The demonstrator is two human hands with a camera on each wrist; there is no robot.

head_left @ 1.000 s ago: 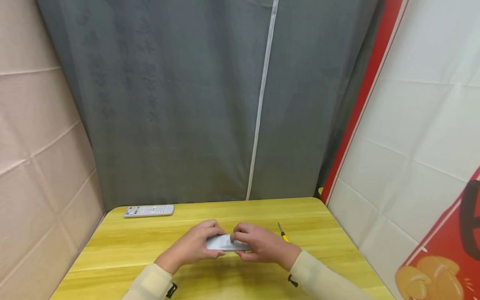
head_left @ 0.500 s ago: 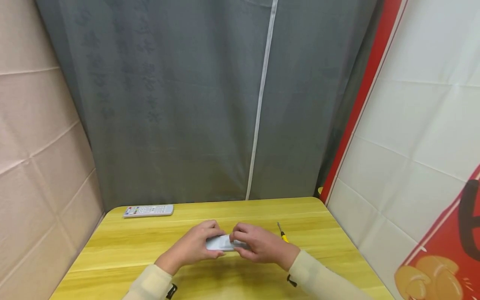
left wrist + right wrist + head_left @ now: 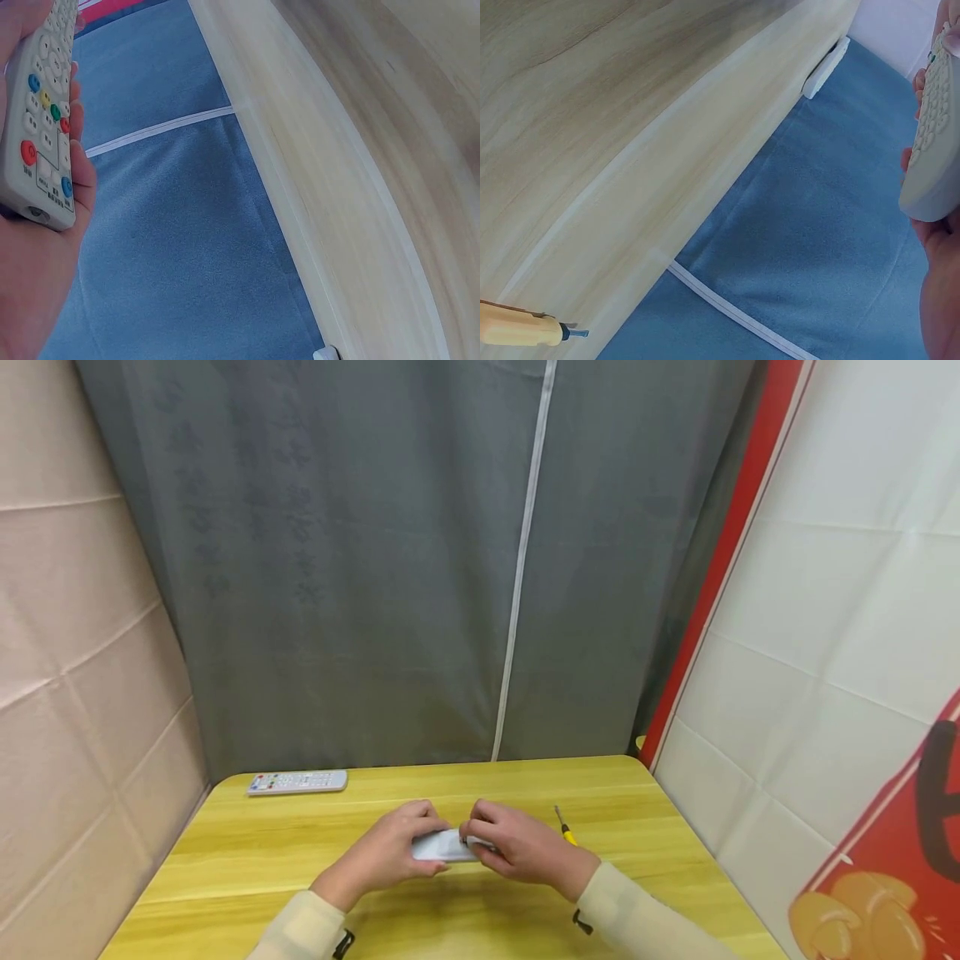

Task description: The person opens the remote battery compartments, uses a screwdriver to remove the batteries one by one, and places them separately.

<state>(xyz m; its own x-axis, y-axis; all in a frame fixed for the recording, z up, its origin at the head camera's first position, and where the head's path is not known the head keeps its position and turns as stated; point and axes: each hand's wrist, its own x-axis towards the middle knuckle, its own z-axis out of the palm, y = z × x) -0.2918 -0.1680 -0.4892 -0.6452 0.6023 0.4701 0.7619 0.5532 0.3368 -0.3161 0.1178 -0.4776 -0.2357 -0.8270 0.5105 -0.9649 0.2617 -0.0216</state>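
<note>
A light grey remote control (image 3: pixel 432 847) is held above the table between both hands, its plain back facing the head camera. My left hand (image 3: pixel 386 852) grips its left end, fingers along the upper edge and thumb along the lower. My right hand (image 3: pixel 525 847) holds the right end, its curled fingertips on the back. A small dark spot shows by those fingertips, too small to identify. Coloured buttons cover the far face of the remote control (image 3: pixel 45 127) in the left wrist view. In the right wrist view the remote control (image 3: pixel 934 150) is partly cut off by the frame edge.
A second remote control (image 3: pixel 297 782) lies buttons up at the table's far left. To the right of my right hand lies a screwdriver (image 3: pixel 565 827) with a yellow handle, partly hidden. The wooden table (image 3: pixel 247 852) ends at a grey curtain (image 3: pixel 375 610); fabric walls flank it.
My right fingers and thumb have shifted slightly on the remote control's back, and a dark spot now shows at the fingertips. My left hand keeps its grip without visible movement.
</note>
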